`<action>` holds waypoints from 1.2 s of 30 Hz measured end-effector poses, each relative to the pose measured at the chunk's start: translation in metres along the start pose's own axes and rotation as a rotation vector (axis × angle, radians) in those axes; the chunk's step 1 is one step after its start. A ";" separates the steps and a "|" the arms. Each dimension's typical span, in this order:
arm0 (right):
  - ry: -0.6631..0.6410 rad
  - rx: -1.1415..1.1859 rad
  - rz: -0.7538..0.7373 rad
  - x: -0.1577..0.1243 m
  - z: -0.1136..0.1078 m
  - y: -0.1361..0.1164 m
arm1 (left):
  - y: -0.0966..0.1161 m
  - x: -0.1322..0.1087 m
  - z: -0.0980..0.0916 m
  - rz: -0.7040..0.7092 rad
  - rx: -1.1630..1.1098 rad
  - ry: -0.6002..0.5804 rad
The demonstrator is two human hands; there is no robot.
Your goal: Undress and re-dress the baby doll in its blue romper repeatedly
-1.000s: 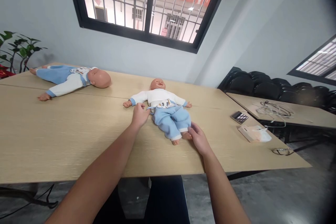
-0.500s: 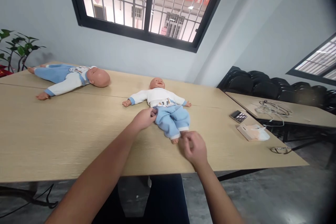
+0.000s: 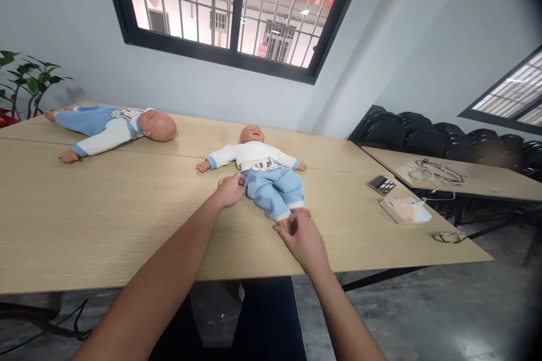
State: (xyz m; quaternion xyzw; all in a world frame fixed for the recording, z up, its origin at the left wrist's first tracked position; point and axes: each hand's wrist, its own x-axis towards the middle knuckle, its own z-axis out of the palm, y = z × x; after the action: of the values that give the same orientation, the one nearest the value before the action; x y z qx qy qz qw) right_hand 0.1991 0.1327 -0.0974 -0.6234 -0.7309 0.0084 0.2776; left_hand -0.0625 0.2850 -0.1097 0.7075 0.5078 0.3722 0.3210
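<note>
A baby doll point(image 3: 263, 152) in a white top lies on its back on the table, head toward the window. It wears light blue trousers point(image 3: 273, 189) with white cuffs. At the waist, on the trousers' left side in the picture, my left hand point(image 3: 232, 189) is closed with its fingertips on the cloth. My right hand point(image 3: 307, 240) is at the doll's feet, thumb and fingers apart around the cuff ends. It partly covers both feet, and the exact contact is hidden.
A second, similarly dressed doll point(image 3: 122, 127) lies at the table's back left. Along the right side are a calculator-like object point(image 3: 381, 184), a tissue pack point(image 3: 405, 210) and glasses point(image 3: 449, 237). Cables point(image 3: 438, 171) lie on another table, before stacked black chairs point(image 3: 385, 132).
My right hand has opened from a curled shape and moved slightly left and up to the doll's feet. My left hand stays at the waist. The view has shifted slightly.
</note>
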 end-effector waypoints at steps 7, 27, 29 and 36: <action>-0.019 0.009 0.018 0.003 0.002 0.003 | 0.004 -0.001 -0.002 0.014 0.262 -0.073; 0.093 0.264 0.086 0.000 -0.010 -0.008 | 0.004 0.001 0.009 -0.018 0.406 -0.017; 0.085 0.289 0.101 0.000 -0.008 -0.006 | 0.005 0.001 0.008 -0.020 0.396 -0.008; 0.009 0.260 0.058 0.000 -0.005 -0.007 | 0.009 0.000 0.005 0.024 0.312 0.001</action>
State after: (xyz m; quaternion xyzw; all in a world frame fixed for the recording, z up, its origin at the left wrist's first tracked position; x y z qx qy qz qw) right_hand 0.1947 0.1299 -0.0910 -0.6031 -0.7039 0.1085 0.3592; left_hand -0.0540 0.2819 -0.1054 0.7546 0.5513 0.2928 0.2024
